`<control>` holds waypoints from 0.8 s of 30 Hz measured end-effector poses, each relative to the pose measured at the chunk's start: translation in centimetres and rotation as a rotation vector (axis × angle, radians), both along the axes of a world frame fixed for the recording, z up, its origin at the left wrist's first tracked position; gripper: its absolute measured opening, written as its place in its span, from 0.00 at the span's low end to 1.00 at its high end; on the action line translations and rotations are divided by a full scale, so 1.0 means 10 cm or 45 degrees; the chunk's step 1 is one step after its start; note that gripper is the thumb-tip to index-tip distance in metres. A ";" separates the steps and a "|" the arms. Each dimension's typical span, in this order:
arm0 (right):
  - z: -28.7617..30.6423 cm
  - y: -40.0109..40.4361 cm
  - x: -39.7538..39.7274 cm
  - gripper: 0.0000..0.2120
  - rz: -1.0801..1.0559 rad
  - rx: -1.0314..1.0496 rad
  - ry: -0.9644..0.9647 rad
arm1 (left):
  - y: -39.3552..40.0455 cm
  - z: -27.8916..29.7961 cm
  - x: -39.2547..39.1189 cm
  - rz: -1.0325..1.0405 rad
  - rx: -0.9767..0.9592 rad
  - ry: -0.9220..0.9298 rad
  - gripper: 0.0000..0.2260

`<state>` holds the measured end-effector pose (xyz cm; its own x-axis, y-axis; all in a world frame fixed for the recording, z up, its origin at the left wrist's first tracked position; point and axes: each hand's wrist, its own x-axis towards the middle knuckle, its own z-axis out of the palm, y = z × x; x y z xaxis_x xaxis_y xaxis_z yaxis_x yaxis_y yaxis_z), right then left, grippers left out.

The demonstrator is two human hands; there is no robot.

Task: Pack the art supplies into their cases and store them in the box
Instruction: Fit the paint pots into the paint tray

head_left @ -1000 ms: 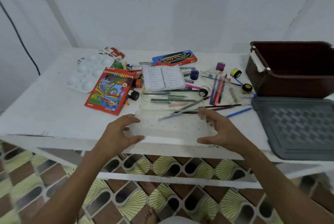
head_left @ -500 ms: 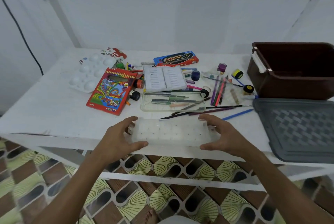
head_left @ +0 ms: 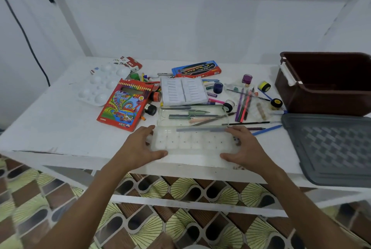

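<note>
A translucent dimpled case lid point(head_left: 192, 142) hangs just over the white table's front edge point(head_left: 60, 148). My left hand point(head_left: 138, 148) grips its left end and my right hand point(head_left: 243, 148) grips its right end, thumbs on the near side. Right behind the lid lies the clear case base point(head_left: 166, 120) with several brushes and tools in it. A grey-blue pen point(head_left: 200, 129) lies along the lid's far edge. Loose pencils and brushes point(head_left: 244, 106) lie to the right. The brown storage box point(head_left: 329, 96) stands open at the far right.
The box's grey lid point(head_left: 331, 148) lies flat at the right front. A red coloured-pencil box point(head_left: 125, 104), a white palette point(head_left: 100, 86), a blue marker box point(head_left: 196, 68), an open white ribbed tray point(head_left: 183, 91) and small paint pots point(head_left: 247, 78) crowd the table's middle and back.
Both hands drew the lid off the case base toward the table's front edge, then shifted it slightly back toward the base. The base and its brushes stayed put.
</note>
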<state>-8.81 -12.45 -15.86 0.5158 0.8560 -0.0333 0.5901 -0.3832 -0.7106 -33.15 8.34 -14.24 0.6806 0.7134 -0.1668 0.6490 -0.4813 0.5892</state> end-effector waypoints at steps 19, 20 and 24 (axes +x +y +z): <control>0.36 0.69 0.68 0.18 -0.087 0.024 -0.284 | 0.89 0.42 0.50 -0.234 0.472 0.255 0.28; 0.34 0.74 0.75 0.19 -0.075 -0.051 -0.296 | 0.93 0.40 0.53 -0.263 0.499 0.310 0.29; 0.35 0.91 0.90 0.20 0.011 -0.252 -0.308 | 1.02 0.35 0.59 -0.338 0.557 0.427 0.25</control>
<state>0.16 -3.35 -12.40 0.5217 0.8496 -0.0768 0.7367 -0.4941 -0.4616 -27.21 18.57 -10.71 0.8055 0.5776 -0.1326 0.5898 -0.8031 0.0846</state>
